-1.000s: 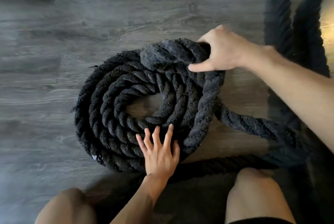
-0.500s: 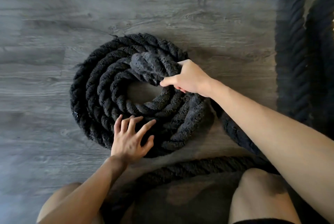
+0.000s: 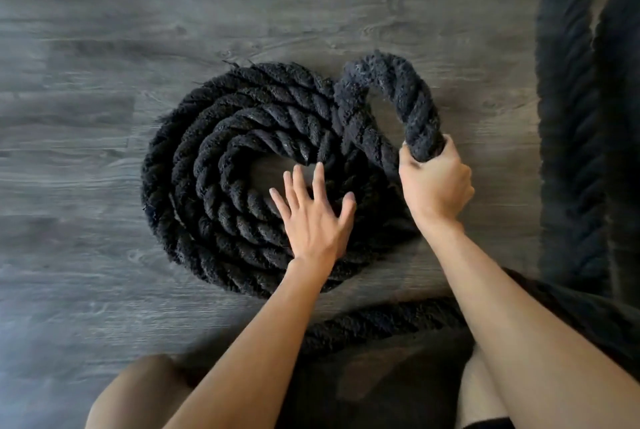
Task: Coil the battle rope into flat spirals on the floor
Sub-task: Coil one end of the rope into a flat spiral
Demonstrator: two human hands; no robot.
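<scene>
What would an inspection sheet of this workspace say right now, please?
Surface: grey wood-plank floor.
Job's things: spiral coil of several turns lies flat; raised loop arches up at its far right edge, not yet laid down.
Clutter: nothing seen.
Hands: left hand flat, fingers spread, on the coil's near turns; right hand grips the raised loop's near end.
Cables: nothing seen; only the loose rope run crossing the floor nearby.
Surroundings: rope lengths along the right edge; a bare knee at the bottom.

Single head camera, facing steeply down at floor point(image 3: 104, 48), close range; corners apparently blurred.
</scene>
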